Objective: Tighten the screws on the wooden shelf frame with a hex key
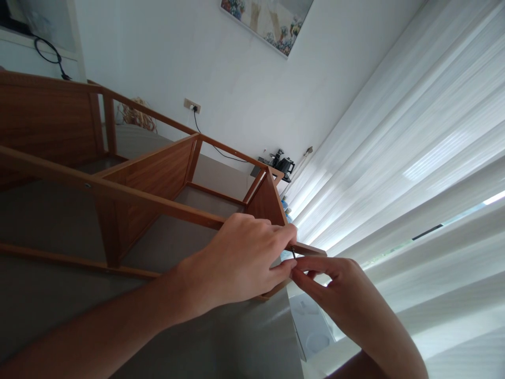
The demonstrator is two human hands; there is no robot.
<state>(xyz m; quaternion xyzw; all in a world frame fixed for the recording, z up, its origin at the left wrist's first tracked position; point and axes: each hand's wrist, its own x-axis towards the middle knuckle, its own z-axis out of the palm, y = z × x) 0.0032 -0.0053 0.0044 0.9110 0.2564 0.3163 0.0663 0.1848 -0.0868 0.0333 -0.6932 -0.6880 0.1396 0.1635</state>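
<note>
A wooden rack frame (158,200) with slatless panels and long rails stretches from the left edge to the middle. My left hand (244,258) lies over the near rail at its right end, with fingers curled round the wood and the thumb bent toward my right fingertips. Between the two hands a thin dark metal screw (293,253) sticks out just below the rail end. My right hand (335,279) pinches the screw's lower end between thumb and index finger. The fingertips of both hands nearly touch and hide part of the screw.
White curtains (414,131) hang along the right. Behind the frame, a black kettle (284,165) stands near the wall. A wall socket (192,106) has a plugged-in cable. A white appliance or box (311,326) sits below my right hand. A picture (272,23) hangs above.
</note>
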